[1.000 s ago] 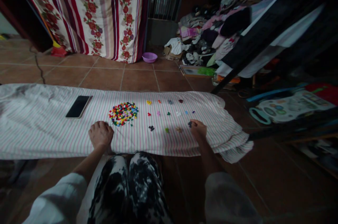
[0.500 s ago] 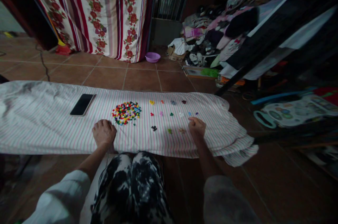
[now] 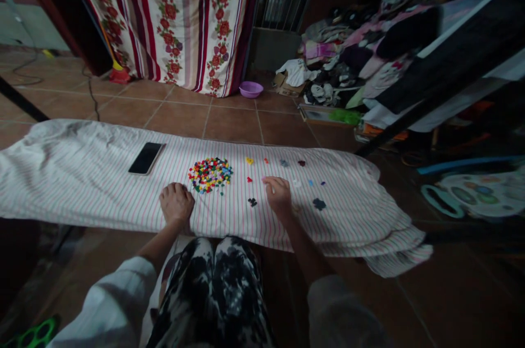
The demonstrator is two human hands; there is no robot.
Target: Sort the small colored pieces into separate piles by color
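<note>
My left hand [image 3: 176, 204] rests palm down on the striped cloth [image 3: 118, 195], its fingers loosely bent and holding nothing I can see. Just beyond it lies a round heap of small multicoloured plastic pieces [image 3: 210, 175]. My right hand [image 3: 279, 195] is over the sorted groups, thumb and forefinger drawn together; whatever may be between them is too small to make out. Left of that hand are red pieces [image 3: 249, 179] and black pieces [image 3: 252, 202]. To its right lie white pieces [image 3: 297, 183], light blue pieces [image 3: 310, 183] and a dark grey-blue cluster [image 3: 319, 204]. The hand covers some groups.
A phone [image 3: 146, 158] lies on the cloth left of the heap. Along the far side sit yellow [image 3: 249, 160], orange [image 3: 266, 160], grey [image 3: 284, 163] and dark brown pieces [image 3: 302, 163]. Beyond are a purple basin [image 3: 251, 89] and piled clothes [image 3: 340, 58].
My right hand has moved left, from beside the light blue pieces to near the red ones, uncovering the dark grey-blue cluster. My left hand stays put on the cloth. The view has shifted slightly.
</note>
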